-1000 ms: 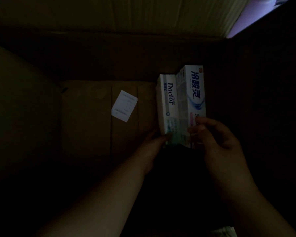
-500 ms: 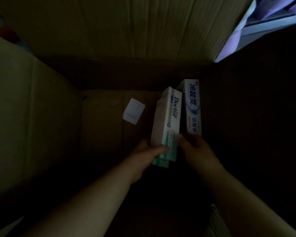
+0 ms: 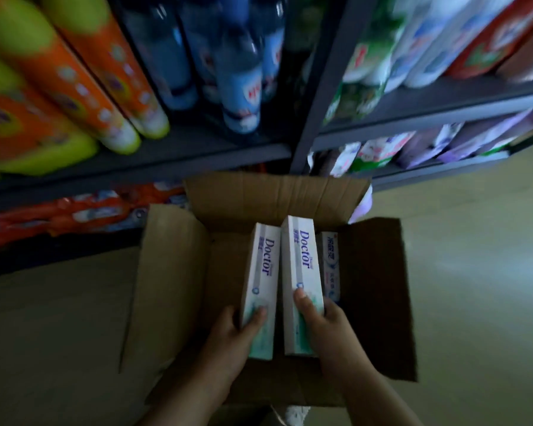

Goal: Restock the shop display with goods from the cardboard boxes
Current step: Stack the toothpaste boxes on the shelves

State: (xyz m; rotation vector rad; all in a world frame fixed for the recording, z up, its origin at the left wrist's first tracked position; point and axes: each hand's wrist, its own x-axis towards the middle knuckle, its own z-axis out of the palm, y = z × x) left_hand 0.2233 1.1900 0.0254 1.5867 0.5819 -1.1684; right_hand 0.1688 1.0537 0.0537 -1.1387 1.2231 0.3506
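Over the open carton on the floor, our left hand and right hand each grip a Doctor box by its near end, likely bound for the shelves; a third box waits inside.

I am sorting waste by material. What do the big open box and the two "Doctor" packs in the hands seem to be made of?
The open box looks like brown corrugated cardboard, matte: ribbed lines and fold creases show on its flaps. The Doctor pack in the left hand and the Doctor pack in the right hand look like thin printed paperboard with sharp edges and a slight sheen; a coating cannot be told.
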